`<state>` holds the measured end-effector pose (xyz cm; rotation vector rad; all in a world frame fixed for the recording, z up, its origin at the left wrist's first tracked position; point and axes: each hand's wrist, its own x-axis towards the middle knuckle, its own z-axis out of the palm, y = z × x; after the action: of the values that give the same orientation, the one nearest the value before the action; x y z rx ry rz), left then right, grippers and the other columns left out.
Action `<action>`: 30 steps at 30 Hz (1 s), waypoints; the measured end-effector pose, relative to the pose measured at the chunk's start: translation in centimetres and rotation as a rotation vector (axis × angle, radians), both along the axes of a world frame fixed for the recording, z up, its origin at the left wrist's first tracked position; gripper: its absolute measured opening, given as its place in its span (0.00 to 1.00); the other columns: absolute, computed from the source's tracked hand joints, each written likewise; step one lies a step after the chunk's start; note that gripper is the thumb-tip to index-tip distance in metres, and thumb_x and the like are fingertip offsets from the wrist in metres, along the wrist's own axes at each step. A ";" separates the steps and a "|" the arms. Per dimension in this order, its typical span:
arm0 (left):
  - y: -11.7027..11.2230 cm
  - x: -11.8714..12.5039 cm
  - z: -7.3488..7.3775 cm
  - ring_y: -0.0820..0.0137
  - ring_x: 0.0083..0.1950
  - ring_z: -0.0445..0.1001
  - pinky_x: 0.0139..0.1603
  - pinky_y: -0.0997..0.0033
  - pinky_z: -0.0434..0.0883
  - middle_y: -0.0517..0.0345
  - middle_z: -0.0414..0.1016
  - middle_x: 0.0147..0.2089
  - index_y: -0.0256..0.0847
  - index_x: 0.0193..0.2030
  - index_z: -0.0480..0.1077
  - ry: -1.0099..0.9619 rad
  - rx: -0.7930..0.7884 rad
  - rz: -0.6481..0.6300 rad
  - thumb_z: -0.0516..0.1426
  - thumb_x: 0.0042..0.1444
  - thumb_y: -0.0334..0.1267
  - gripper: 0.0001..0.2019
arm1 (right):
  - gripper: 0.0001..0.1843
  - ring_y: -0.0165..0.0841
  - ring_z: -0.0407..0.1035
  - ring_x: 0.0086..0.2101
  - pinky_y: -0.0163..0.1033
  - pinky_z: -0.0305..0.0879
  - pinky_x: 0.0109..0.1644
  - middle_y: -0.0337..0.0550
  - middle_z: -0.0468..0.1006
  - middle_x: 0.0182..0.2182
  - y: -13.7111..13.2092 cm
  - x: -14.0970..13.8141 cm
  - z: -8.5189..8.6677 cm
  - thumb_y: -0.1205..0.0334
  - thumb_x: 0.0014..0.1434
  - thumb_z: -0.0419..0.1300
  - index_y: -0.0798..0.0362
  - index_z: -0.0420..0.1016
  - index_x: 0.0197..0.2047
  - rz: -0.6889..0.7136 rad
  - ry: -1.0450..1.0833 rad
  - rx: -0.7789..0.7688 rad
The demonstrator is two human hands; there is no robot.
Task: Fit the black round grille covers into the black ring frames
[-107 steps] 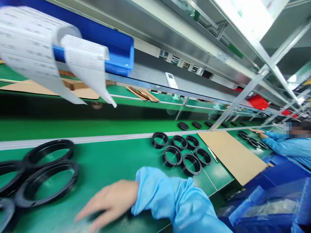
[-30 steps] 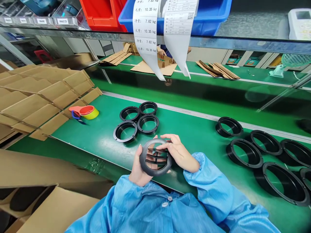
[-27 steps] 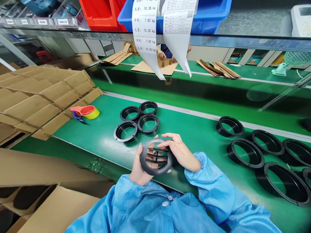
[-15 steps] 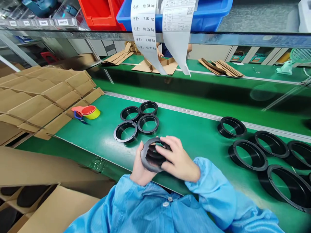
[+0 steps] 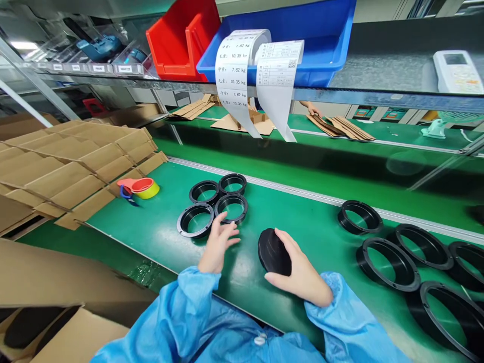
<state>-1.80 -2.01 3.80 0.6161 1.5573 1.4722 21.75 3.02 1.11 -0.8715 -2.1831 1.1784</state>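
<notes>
My right hand [image 5: 302, 269] grips a black round disc-shaped part [image 5: 273, 249] by its edge, thumb below and fingers above. The part is tilted over the green bench, its dark matte face toward me. To the left, my left hand [image 5: 218, 246] is empty, its fingers apart and half bent. Its fingertips are nearest to a cluster of several black rings [image 5: 183, 222], overlapping the nearest ones in view; contact cannot be made out. Another group of black rings [image 5: 363, 258] lies on the right of the bench.
Folded cardboard dividers [image 5: 94, 166] lie at the left, beside a red and yellow tape roll [image 5: 145, 190]. An open carton [image 5: 75, 272] stands lower left. Overhead, a shelf holds a red bin [image 5: 170, 50] and a blue bin [image 5: 321, 40] with hanging labels [image 5: 232, 75]. Across the bench, a co-worker's hand [image 5: 310, 108] touches cardboard.
My left hand has let go of the round part and moved up-left toward the rings. My right hand has carried the part rightward and turned it. The view has tilted upward.
</notes>
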 end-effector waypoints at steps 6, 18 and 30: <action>1.0 -0.8 -2.0 0.55 0.54 0.71 0.52 0.57 0.73 0.48 0.70 0.46 0.35 0.57 0.66 0.172 -0.005 -0.013 0.63 0.49 0.61 0.37 | 0.51 0.45 0.47 0.68 0.58 0.45 0.74 0.54 0.50 0.70 1.2 2.3 -1.4 0.40 0.56 0.65 0.54 0.48 0.72 -0.036 0.089 -0.155; -6.0 5.6 -4.1 0.59 0.56 0.69 0.60 0.51 0.67 0.44 0.69 0.54 0.40 0.65 0.52 0.064 0.054 -0.388 0.58 0.59 0.52 0.33 | 0.55 0.53 0.50 0.63 0.58 0.59 0.67 0.61 0.51 0.67 2.2 -1.4 2.8 0.47 0.49 0.70 0.63 0.53 0.72 -0.059 -0.329 0.494; -8.0 2.0 -1.8 0.57 0.54 0.69 0.60 0.51 0.65 0.40 0.67 0.54 0.37 0.62 0.53 0.066 -0.036 -0.320 0.58 0.54 0.57 0.37 | 0.56 0.57 0.43 0.68 0.65 0.49 0.69 0.68 0.44 0.70 1.9 -3.5 1.9 0.32 0.60 0.60 0.66 0.47 0.73 0.061 -0.624 0.697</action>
<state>0.22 -10.05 2.05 0.8571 1.4536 1.1916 18.26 4.97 3.00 -0.9213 -2.8356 0.0843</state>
